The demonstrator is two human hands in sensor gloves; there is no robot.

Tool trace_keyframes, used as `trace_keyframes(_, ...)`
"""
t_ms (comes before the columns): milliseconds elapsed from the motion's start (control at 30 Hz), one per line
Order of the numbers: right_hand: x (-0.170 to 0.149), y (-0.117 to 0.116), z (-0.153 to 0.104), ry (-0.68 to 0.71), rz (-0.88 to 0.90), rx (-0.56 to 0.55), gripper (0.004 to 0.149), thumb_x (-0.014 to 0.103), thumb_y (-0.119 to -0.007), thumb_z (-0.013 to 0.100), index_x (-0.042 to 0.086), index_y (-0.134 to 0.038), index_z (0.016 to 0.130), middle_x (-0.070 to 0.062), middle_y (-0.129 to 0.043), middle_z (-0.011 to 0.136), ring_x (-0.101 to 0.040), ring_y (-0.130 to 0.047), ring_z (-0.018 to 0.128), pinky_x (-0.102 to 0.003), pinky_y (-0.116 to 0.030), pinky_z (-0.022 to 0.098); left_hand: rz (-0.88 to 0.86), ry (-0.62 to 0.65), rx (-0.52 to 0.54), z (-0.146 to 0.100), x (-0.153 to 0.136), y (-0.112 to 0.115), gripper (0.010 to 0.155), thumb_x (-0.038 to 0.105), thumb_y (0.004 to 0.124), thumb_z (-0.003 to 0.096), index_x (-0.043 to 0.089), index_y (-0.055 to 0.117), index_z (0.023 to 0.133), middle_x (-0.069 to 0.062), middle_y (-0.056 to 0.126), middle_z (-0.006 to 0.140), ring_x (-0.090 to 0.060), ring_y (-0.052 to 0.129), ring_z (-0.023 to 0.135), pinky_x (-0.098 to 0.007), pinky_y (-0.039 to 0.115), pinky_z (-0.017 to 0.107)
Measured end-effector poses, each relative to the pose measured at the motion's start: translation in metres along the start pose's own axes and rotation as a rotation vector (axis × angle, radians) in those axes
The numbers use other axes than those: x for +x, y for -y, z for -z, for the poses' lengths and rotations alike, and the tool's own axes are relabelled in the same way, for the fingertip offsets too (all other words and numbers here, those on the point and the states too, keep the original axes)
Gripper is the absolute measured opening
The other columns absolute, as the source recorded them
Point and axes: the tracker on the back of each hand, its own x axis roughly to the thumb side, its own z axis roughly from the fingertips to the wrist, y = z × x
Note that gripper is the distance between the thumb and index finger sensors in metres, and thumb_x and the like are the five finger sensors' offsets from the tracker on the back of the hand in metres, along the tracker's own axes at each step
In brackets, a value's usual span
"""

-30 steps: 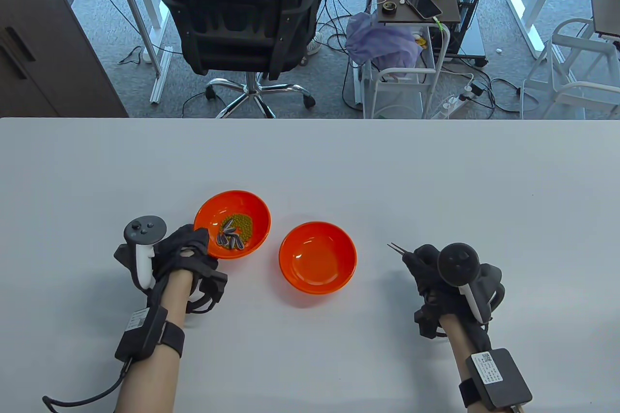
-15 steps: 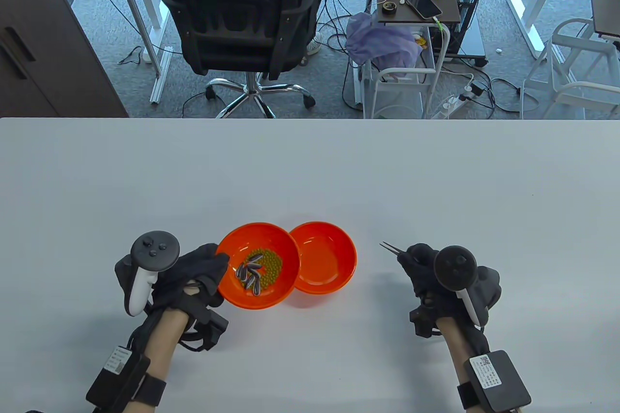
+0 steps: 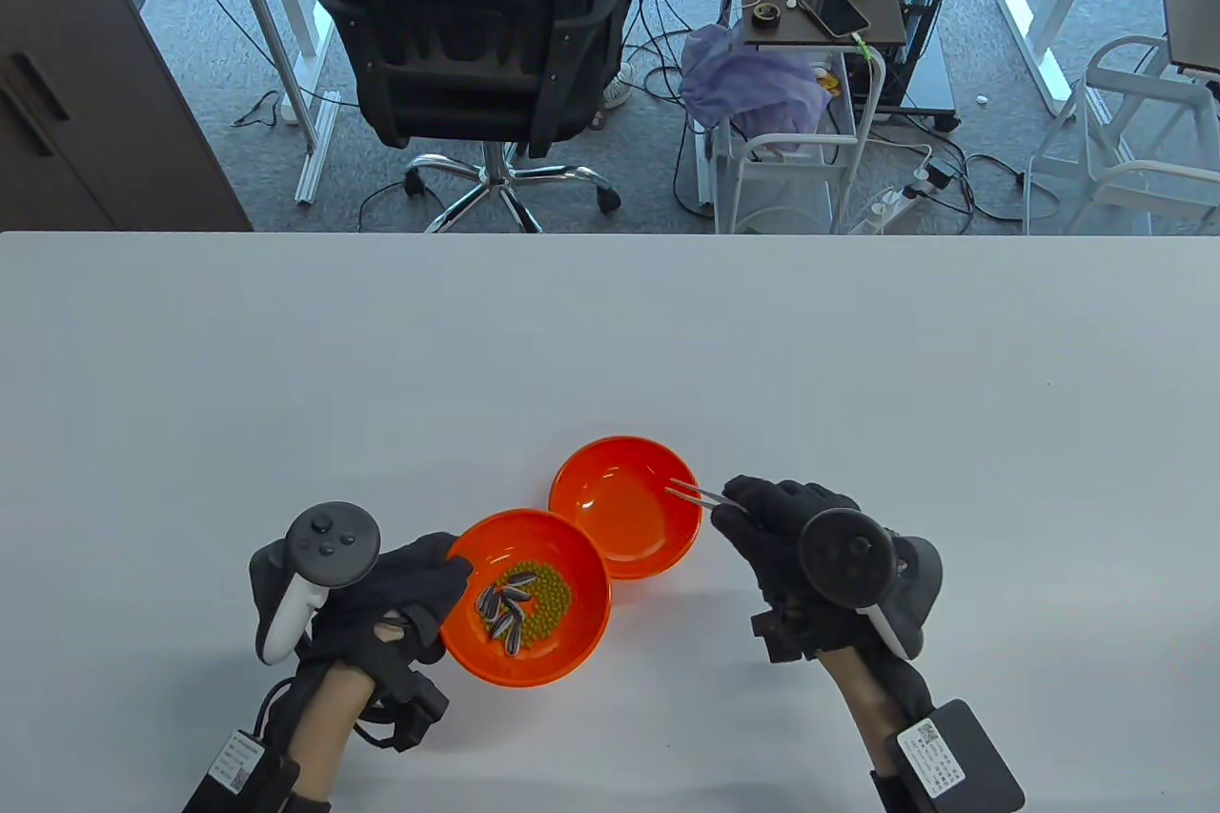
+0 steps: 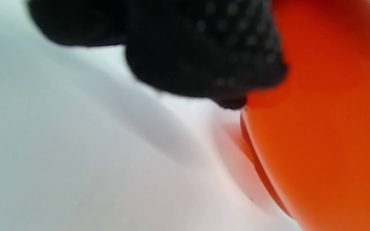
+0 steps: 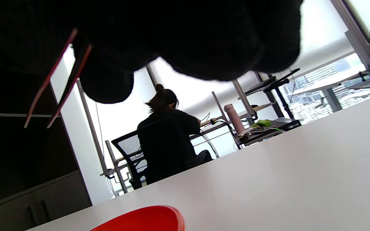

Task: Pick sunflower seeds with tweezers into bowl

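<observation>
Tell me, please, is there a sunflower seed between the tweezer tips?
No, the tweezers in the right hand show bare, parted tips.

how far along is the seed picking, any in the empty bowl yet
Barely begun. Done: the right hand holds the tweezers, and the left hand grips the rim of the seed bowl, which touches the empty bowl. In hand: the tweezer tips are apart, holding nothing, over the empty bowl. Left: every sunflower seed lies beside the green beans in the seed bowl; none has been moved.
</observation>
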Motion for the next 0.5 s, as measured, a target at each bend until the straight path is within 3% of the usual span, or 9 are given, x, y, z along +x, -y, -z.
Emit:
trace_keyframes(267,0.080,-0.049,0.003,0.294,-0.106,0.165,0.037,0.054,-0.091,0.025,0.039,-0.108,0.054,0.016,-0.097,0.030,-0.011,-0.100,0.025,-0.039,-0.089,0.044,0.002,0.013,-0.037,0.003,-0.003,0.006,0.049,0.043,0.077,0.0468,0.018,0.085,0.088,-0.004,0.105,0.040,-0.011,0.103,0.007,-0.034,0.093,0.018)
trace_keyframes(500,0.099,-0.071,-0.011,0.441,-0.218,0.196,0.037,0.054,-0.092,0.025,0.039,-0.108,0.054,0.016,-0.097,0.030,-0.011,-0.099,0.026,-0.039,-0.088,0.045,0.003,0.019,-0.041,0.002,-0.002,0.006,0.049,0.043,0.077,0.0469,0.017,0.085,0.088,-0.004,0.105,0.039,-0.011,0.103,0.007,-0.034,0.093,0.017)
